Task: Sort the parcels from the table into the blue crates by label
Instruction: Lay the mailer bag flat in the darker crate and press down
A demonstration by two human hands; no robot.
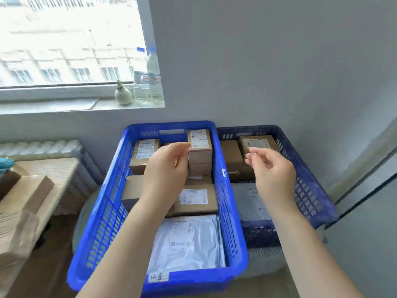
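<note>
Your forearms reach over the bright blue crate (229, 203), full of cardboard parcels and a grey mailer (189, 241). Darker crate (309, 190) beside it. Left hand (166, 168) and right hand (274, 168) hover loosely curled, empty, near the small labelled box (199, 143).

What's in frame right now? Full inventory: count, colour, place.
bright blue crate: 1, blue, centre, paper tag on its near wall
dark blue crate: 1, navy, right of the bright one, against the wall
cardboard parcels: several, brown with white labels, in both crates; a small stack at the bright crate's far right
poly mailers: at least 2, grey-white, near end of each crate
table: 1, light wood, left, with brown boxes
water bottles: 2, clear with blue caps, windowsill
small vase: 1, pale, with a sprout, windowsill
radiator: 1, white, under the window
left hand: over the bright crate, fingers by the stack, holding nothing visible
right hand: over the dark crate, loosely curled, empty
</note>
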